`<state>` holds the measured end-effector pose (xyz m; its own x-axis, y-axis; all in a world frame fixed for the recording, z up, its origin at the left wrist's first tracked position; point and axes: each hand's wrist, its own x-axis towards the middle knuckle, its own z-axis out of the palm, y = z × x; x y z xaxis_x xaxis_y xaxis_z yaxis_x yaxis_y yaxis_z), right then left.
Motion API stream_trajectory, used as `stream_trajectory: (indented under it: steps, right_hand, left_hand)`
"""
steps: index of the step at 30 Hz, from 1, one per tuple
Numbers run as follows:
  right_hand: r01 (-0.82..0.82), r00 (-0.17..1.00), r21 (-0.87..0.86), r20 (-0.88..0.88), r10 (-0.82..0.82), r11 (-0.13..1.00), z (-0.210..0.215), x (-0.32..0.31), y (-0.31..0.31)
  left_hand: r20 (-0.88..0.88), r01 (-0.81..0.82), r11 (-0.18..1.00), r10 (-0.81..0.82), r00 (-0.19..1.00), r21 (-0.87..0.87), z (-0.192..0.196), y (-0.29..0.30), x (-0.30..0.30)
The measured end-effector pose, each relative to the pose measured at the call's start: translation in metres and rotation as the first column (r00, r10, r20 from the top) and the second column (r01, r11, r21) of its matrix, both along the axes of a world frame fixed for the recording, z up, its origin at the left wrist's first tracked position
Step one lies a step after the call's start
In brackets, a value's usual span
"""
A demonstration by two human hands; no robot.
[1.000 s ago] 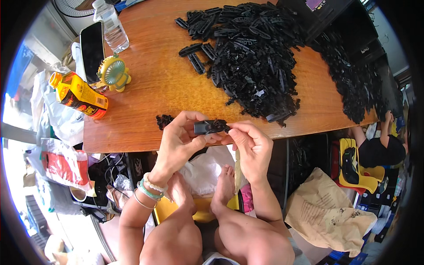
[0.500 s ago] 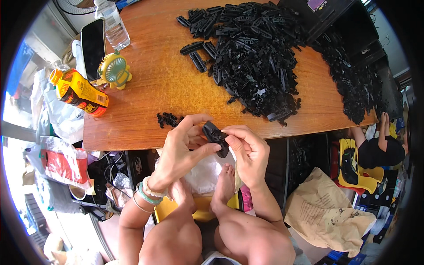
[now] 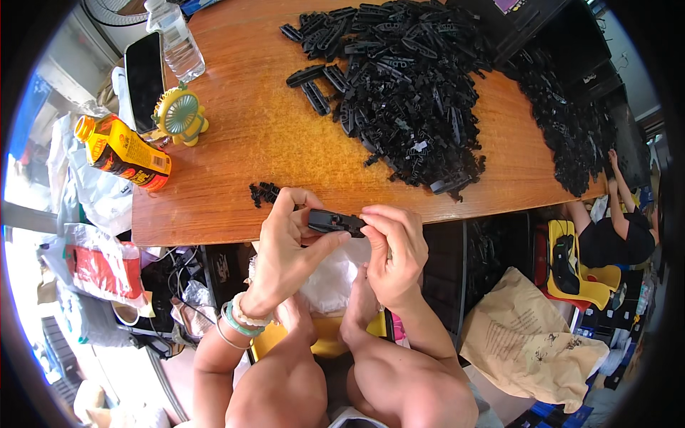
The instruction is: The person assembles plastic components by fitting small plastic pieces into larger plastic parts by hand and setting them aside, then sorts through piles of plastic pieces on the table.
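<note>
Near the frame's centre, the left hand and right hand are each gripping one end of a short black plastic clip, lying crosswise, just below the wooden worktop.

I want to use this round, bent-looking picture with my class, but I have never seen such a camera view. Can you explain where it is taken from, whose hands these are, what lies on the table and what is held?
It comes from a wide fisheye camera worn on a person's head, looking down, so straight edges bend. No machine: the left hand and right hand are the wearer's own, together gripping one black plastic part at the wooden table edge. On it lie a big pile of black parts, a yellow fan, an orange bottle, a phone and a water bottle.
</note>
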<state>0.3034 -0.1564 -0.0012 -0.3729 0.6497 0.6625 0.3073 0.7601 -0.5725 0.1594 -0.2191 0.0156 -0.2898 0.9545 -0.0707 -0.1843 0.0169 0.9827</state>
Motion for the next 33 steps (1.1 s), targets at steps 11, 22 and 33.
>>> stream_trajectory:
  steps: [11,22,33]
  right_hand:
    - [0.018,1.000,0.011,-0.003,-0.018,1.000,-0.003,-0.001,0.001]
    - [0.003,1.000,0.010,-0.001,-0.003,1.000,0.001,0.000,0.002]
    - [-0.089,0.972,-0.303,-0.235,0.016,0.949,0.002,0.004,0.000]
  left_hand:
    - [-0.119,-0.057,0.998,0.054,0.991,-0.024,-0.002,0.001,0.003]
    - [-0.016,-0.047,0.999,0.047,0.999,-0.010,0.000,0.002,0.004]
    - [0.049,0.040,0.996,-0.036,0.998,-0.074,0.002,0.000,0.001]
